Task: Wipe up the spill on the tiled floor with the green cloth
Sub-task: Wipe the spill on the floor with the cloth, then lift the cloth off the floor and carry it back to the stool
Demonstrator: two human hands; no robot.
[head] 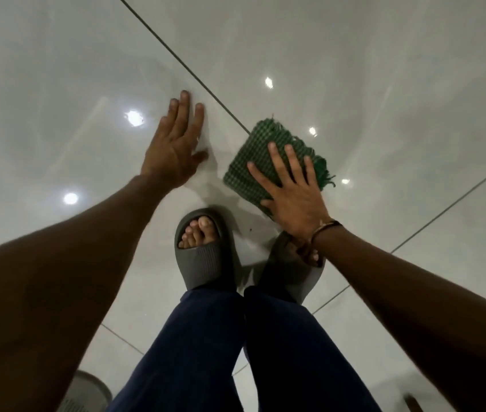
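The green checked cloth (pixel 253 156), folded and with a fringed edge, lies flat on the glossy pale tiled floor (pixel 354 84). My right hand (pixel 292 197) presses down on its near half with the fingers spread. My left hand (pixel 173 150) rests palm down on the bare tile to the left of the cloth, fingers apart and holding nothing. A faint wet sheen (pixel 206 188) shows on the tile between the two hands. The spill's edges are hard to make out among the reflections.
My feet in grey slippers (pixel 203 257) stand just behind the hands, and my right wrist hides part of the right slipper (pixel 289 272). A dark grout line (pixel 188 69) runs diagonally past the cloth's far corner. A grey ribbed object (pixel 87 394) sits at the bottom left.
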